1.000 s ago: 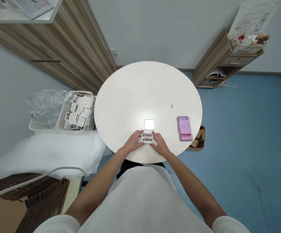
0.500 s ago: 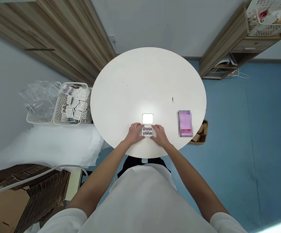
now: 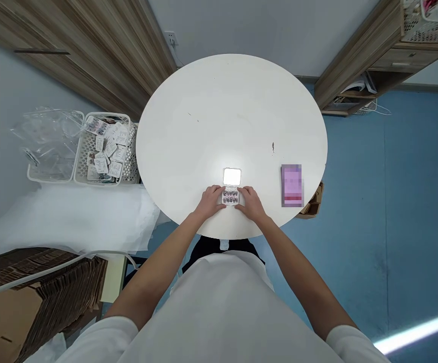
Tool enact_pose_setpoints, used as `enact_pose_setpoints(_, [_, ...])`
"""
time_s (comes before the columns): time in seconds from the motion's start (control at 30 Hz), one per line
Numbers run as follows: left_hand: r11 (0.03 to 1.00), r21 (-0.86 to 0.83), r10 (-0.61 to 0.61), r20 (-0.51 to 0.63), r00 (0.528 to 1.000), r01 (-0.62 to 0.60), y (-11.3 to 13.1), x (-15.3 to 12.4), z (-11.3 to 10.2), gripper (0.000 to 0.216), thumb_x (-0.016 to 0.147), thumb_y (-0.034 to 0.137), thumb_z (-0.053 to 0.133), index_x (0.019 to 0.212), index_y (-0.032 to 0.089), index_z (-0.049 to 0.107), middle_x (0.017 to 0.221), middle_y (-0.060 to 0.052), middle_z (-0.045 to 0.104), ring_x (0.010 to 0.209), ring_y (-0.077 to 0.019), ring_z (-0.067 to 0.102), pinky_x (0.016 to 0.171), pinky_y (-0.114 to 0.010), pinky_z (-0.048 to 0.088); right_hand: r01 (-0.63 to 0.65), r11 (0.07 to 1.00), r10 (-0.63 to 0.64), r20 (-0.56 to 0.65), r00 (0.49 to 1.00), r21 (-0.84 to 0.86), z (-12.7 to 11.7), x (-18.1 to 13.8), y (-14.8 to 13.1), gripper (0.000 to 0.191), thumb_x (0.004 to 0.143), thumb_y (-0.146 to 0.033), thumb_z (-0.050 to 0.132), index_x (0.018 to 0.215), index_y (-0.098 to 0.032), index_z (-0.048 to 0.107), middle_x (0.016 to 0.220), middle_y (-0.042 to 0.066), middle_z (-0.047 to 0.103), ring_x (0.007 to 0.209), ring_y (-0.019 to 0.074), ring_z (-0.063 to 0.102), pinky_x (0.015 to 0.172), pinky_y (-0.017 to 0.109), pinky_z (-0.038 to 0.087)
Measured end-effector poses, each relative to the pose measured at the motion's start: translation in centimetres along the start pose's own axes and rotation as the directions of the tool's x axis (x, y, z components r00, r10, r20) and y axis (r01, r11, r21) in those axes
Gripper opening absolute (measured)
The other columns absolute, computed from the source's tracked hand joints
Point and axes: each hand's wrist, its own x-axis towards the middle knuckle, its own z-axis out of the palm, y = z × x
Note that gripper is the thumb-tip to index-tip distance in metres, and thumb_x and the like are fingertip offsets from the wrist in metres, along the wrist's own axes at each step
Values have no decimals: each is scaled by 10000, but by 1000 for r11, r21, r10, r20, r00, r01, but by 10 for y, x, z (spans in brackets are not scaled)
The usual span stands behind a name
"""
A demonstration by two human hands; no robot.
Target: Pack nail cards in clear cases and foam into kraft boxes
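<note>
A small clear plastic case (image 3: pixel 231 195) with two rows of dark decorated pieces lies on the round white table (image 3: pixel 219 116) near its front edge. Its lid (image 3: pixel 232 177) stands open on the far side and glares white. My left hand (image 3: pixel 210 199) grips the case's left side, fingers curled over it. On the case's right side sits my right hand (image 3: pixel 252 201), fingers also curled against it.
A purple blurred flat object (image 3: pixel 292 185) lies on the table's right. Left of the table stand a white basket of small packets (image 3: pixel 105 148) and a bin of clear plastic (image 3: pixel 48 146). Folded cardboard (image 3: pixel 33 292) is at lower left; wooden cabinets stand behind.
The view has tilted, so the table sits higher in the picture. Both hands stay on the case and have closed in slightly round it.
</note>
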Motion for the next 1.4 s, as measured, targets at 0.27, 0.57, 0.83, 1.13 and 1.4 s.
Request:
enact_pose_setpoints(0.27, [999,-34,-8,-25,1000,7,6,-1,0,714,657,250,650,1283,239,307,1193,-78,449,1075,-256,408,884,-413,351,-30,999,30,-21,999,-16,3,-4,-3,635,654,-234,636,1229,-229,366,1144,81,413,1072,243,418,881,410,395])
enact_pose_setpoints(0.57, [853,-414,-357,-17,934,319,21,-22,10,633,685,282,612,1255,160,364,1108,-114,493,875,-178,536,775,-342,454,-255,948,257,12,966,191,-2,-9,-12,722,633,-258,652,1270,-220,314,1071,64,474,939,189,509,826,359,437])
enact_pose_setpoints(0.83, [675,-616,-477,53,877,405,29,-22,16,501,688,142,545,1183,174,472,1037,-75,555,857,-141,535,787,-291,433,-319,913,311,74,948,253,-4,3,-9,605,609,-158,634,1176,-225,435,981,30,519,862,148,524,789,326,443])
enact_pose_setpoints(1.13, [504,-793,-524,33,851,342,34,-40,6,319,721,302,548,1003,164,605,868,-59,616,756,-137,539,706,-289,438,-287,824,286,78,955,488,3,-15,-21,521,627,-135,562,1131,-197,448,926,11,500,703,89,538,722,283,463])
enact_pose_setpoints(1.4, [371,-887,-545,34,838,277,37,-62,-14,326,670,326,624,954,169,595,833,-48,614,726,-115,549,633,-241,443,-223,771,254,33,967,597,-3,-32,-55,496,614,-220,599,1092,-213,467,929,13,498,687,105,558,675,285,464])
